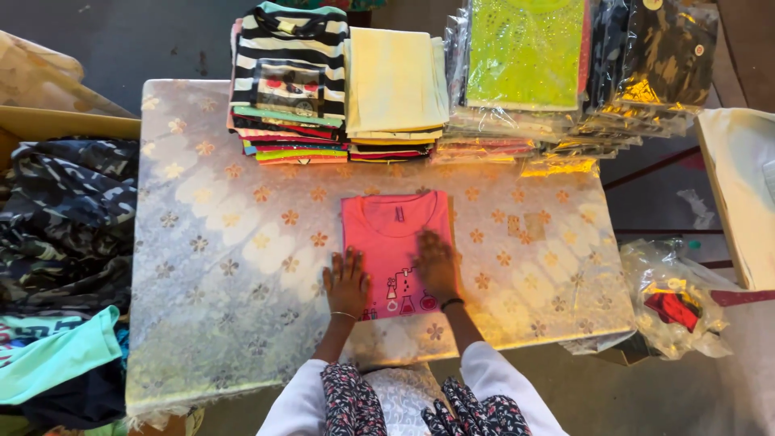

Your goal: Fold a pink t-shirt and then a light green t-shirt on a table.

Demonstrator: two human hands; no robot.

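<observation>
Fingers of both hands lie spread flat, gripping nothing: left hand and right hand on the pink shirt beneath them. I'd judge firm, even outward smoothing flattens it best.

Folded shirt stacks, bagged garments, camouflage cloth surround.

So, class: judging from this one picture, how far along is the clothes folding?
Done: folded stacks, the striped pile and cream pile, plus bagged garments at the table's far edge. In hand: the left hand and right hand press flat on a folded pink T-shirt. Left: loose clothes heaped beside the table.
</observation>
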